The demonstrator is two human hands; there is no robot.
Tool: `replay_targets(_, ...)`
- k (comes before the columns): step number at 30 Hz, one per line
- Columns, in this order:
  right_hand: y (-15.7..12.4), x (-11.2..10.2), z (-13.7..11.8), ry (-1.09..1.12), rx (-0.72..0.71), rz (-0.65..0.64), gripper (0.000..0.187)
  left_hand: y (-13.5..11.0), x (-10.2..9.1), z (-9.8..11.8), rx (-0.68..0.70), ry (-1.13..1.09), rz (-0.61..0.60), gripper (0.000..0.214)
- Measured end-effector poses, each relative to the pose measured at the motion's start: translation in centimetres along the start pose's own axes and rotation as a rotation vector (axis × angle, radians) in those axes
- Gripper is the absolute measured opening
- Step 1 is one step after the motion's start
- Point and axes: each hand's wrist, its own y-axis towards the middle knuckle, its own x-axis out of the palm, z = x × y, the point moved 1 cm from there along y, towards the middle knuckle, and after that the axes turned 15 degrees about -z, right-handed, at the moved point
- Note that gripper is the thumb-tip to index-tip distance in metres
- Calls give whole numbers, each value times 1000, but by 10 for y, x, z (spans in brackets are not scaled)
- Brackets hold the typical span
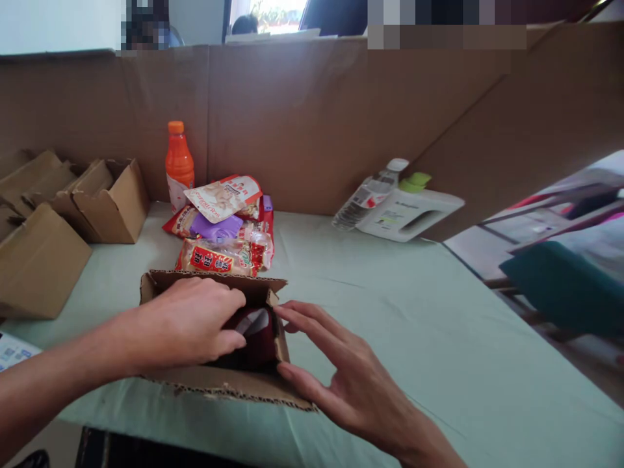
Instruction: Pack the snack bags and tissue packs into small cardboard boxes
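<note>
Head view: left hand (192, 318) dipped into the cardboard box (234, 381), grip unclear; right hand (348, 367) rested open against its end.

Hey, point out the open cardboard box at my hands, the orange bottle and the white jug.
Open cardboard box (244, 382): head view, on its near wall.
Orange bottle (180, 162): head view, on its body, below the cap.
White jug (404, 204): head view, on its body, above the handle opening.
</note>
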Motion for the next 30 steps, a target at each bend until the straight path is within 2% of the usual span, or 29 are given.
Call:
replay_targets(3,-6,-3,-2,-9,11,81,46,28,8,6,-121,39,-135,14)
replay_targets(5,-9,-7,-2,-22,-13,133,47,41,15,1,-173,29,-140,20)
replay_targets(9,-8,-8,0,-15,-96,146,41,55,21,-18,-247,-9,-171,27)
replay_targets(11,-5,-2,3,79,-61,188,47,58,22,-22,-289,-20,-185,26)
replay_targets(14,-1,12,9,345,-9,257,62,59,25,-21,-344,-23,-208,16)
replay_targets(16,5,20,11,424,-36,221,53,61,30,-19,-370,-25,-237,11)
replay_targets(19,16,28,11,346,-150,100,30,63,37,-19,-392,-22,-260,22)
replay_targets(22,25,31,7,250,-221,20,22,63,39,-20,-383,-6,-237,21)
replay_targets(24,28,32,6,191,-213,-11,19,57,36,-20,-361,12,-187,15)
replay_targets(26,28,32,5,158,-199,-22,19,45,31,-20,-332,40,-111,15)
replay_targets(30,27,30,5,129,-169,4,20,15,26,-18,-276,88,23,29)
